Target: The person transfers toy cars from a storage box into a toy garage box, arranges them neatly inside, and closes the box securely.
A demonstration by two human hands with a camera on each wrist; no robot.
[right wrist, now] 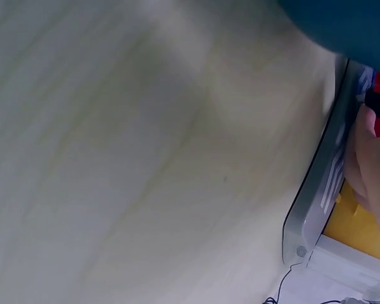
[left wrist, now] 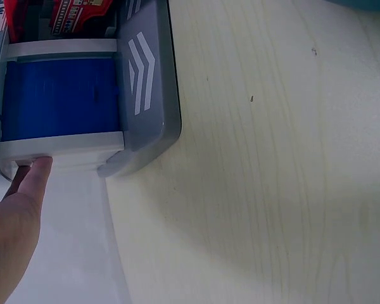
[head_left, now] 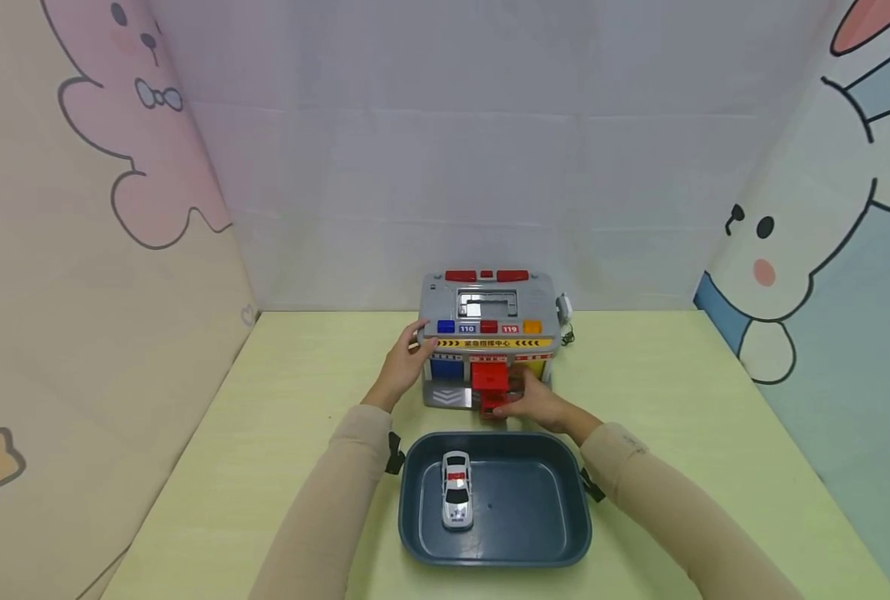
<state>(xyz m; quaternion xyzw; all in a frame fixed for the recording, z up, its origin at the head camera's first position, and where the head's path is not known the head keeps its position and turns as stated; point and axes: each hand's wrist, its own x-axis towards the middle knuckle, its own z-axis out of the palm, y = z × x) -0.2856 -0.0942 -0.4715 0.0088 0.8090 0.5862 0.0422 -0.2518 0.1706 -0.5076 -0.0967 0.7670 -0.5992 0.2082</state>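
Note:
A grey toy emergency station (head_left: 445, 304) stands at the back of the table, with blue, red and yellow bays along its front. My left hand (head_left: 402, 367) holds its left side near the roof edge; in the left wrist view the fingertips lie against the white side wall beside the blue door (left wrist: 60, 98). At the middle bay, my right hand (head_left: 538, 404) grips a small red toy fire truck (head_left: 493, 402) low at the front. The right wrist view shows the thumb by the truck's black wheel (right wrist: 378, 104). Part of the truck is hidden under the raised red door (head_left: 490, 377).
A dark blue tray (head_left: 520, 554) sits in front of the station, between the forearms. Inside it, on the left, lies a white toy police car (head_left: 457, 492). A grey handset-like piece with a dark cord (head_left: 567, 336) hangs at the station's right side. Walls with cartoon prints surround the table.

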